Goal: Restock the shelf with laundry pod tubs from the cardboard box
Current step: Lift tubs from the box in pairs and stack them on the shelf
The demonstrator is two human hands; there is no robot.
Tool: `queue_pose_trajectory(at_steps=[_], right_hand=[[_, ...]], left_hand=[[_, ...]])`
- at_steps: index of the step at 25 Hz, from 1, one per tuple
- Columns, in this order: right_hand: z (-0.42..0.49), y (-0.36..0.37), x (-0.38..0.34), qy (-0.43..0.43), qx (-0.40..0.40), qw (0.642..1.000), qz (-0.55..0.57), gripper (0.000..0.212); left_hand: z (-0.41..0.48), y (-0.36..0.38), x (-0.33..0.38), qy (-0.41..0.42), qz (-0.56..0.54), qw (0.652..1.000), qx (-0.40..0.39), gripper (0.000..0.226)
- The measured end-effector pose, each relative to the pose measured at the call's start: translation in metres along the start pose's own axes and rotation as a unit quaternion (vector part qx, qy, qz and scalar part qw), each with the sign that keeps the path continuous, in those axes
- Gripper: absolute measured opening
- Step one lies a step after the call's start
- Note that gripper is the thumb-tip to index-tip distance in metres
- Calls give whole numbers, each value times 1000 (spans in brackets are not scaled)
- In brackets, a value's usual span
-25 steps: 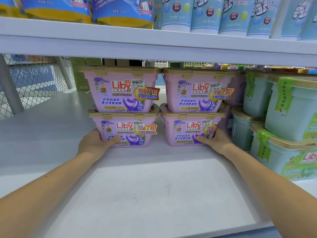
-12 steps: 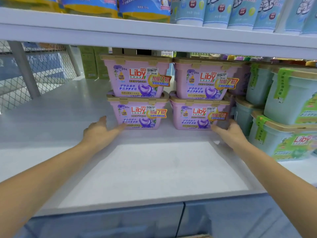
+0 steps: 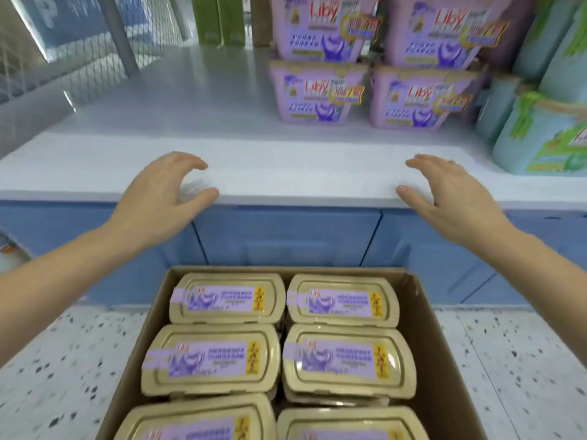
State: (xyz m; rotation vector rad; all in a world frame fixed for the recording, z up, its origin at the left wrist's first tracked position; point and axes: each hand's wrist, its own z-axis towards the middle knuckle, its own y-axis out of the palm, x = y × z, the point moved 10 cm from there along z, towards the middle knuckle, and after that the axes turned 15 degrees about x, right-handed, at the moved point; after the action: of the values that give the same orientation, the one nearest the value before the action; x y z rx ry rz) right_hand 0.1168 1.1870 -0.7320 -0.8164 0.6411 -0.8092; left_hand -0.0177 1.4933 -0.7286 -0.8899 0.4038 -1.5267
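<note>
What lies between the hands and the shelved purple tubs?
Bare white shelf top only, in the head view, from left hand and right hand to the purple tubs.

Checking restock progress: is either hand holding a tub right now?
No, the left hand and right hand are both empty, hovering at the shelf edge.

Person facing shelf (image 3: pixel 254 147), both arms reaching forward. Their left hand (image 3: pixel 160 198) hovering at shelf front edge, fingers loosely curved, holding nothing. Their right hand (image 3: pixel 444 192) doing likewise, well apart, palm turned inward. Open cardboard box (image 3: pixel 422 315) sitting on speckled floor (image 3: pixel 63 360) below hands, beige-lidded pod tubs (image 3: pixel 227 298) lying inside in two columns. Purple tubs (image 3: pixel 317 90) standing two high at shelf rear, green tubs (image 3: pixel 546 134) just beside them on right.
</note>
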Motion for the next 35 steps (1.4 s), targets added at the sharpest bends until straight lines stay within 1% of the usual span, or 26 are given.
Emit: queue_pose_trajectory(at_steps=[3, 5, 8, 11, 13, 15, 18, 19, 21, 23, 24, 26, 27, 28, 29, 32, 35], right_hand=[[-54, 16, -11, 7, -37, 999, -13, 53], [-88, 36, -6, 28, -66, 997, -25, 55], [-135, 59, 1, 66, -93, 993, -26, 49], [-175, 80, 10, 109, -126, 986, -20, 47], [-197, 92, 16, 134, -152, 979, -14, 48], [-215, 104, 20, 160, -180, 971, 2, 52], [-230, 113, 22, 231, -191, 951, 82, 58], [-233, 114, 25, 269, -181, 939, 114, 59], [-240, 117, 36, 348, -167, 910, 154, 59], [-252, 124, 49, 416, -176, 875, 175, 46], [-259, 127, 54, 447, -184, 855, 187, 40], [-271, 129, 59, 502, -189, 814, 224, 34], [-274, 130, 59, 520, -188, 797, 244, 32], [-275, 130, 59, 525, -186, 789, 259, 31], [-274, 131, 58, 521, -186, 791, 262, 31], [-270, 127, 57, 498, -177, 816, 234, 32], [-266, 119, 60, 485, -149, 834, 217, 38]], left_hand=[[-57, -3, -26, -23, 16, 998, -49, 76], [-95, 0, -41, -40, 45, 996, -71, 75], [-155, 16, -62, -48, 91, 985, -135, 73], [-203, 27, -75, -84, 91, 973, -193, 69], [-221, 28, -74, -90, 101, 970, -203, 58], [-227, 29, -64, -90, 114, 970, -197, 45], [-231, 41, -55, -118, 117, 965, -201, 45], [-233, 48, -58, -143, 102, 962, -209, 45], [-244, 59, -71, -227, 42, 946, -229, 41], [-255, 59, -86, -324, -22, 925, -199, 29], [-260, 57, -92, -377, -49, 907, -183, 22], [-273, 63, -95, -474, -117, 851, -191, 17], [-277, 67, -93, -502, -141, 829, -203, 18], [-278, 70, -93, -514, -146, 818, -212, 18], [-277, 71, -93, -514, -137, 819, -217, 18], [-276, 69, -99, -491, -91, 840, -211, 27], [-278, 65, -97, -497, -106, 839, -196, 38]])
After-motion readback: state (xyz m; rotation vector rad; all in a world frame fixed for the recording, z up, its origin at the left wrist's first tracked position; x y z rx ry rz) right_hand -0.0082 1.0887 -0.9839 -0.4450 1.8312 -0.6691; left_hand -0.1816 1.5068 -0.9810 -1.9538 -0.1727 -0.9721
